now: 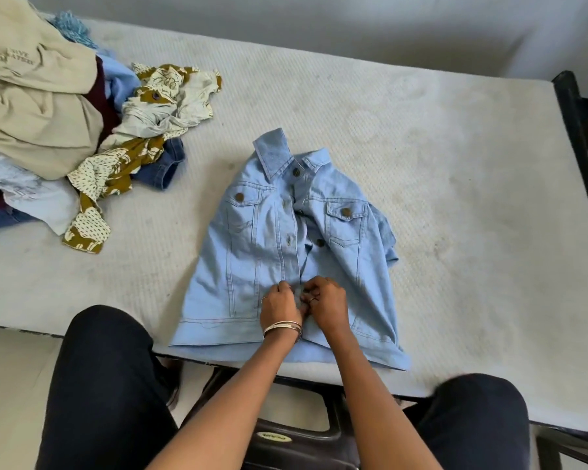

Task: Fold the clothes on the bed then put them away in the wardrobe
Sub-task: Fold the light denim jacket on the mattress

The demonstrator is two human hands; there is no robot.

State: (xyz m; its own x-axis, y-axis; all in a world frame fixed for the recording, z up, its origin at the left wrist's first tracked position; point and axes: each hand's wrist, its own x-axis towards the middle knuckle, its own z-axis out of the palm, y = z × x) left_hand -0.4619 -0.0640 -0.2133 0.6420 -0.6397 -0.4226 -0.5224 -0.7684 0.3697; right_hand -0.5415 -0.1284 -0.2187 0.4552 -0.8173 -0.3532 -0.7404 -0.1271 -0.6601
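denim jacket (287,252) flat, front up, at near edge of bed (421,164). left hand (279,305) and right hand (325,301) together, pinching placket near hem, apparently buttoning. next: sleeves folded in, likely. heap of clothes (48,113) well apart, unfolded.

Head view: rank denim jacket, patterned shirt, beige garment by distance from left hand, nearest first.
1. denim jacket: under the left hand, which pinches its front.
2. patterned shirt: up and left, at the pile's edge.
3. beige garment: far left, atop the pile.
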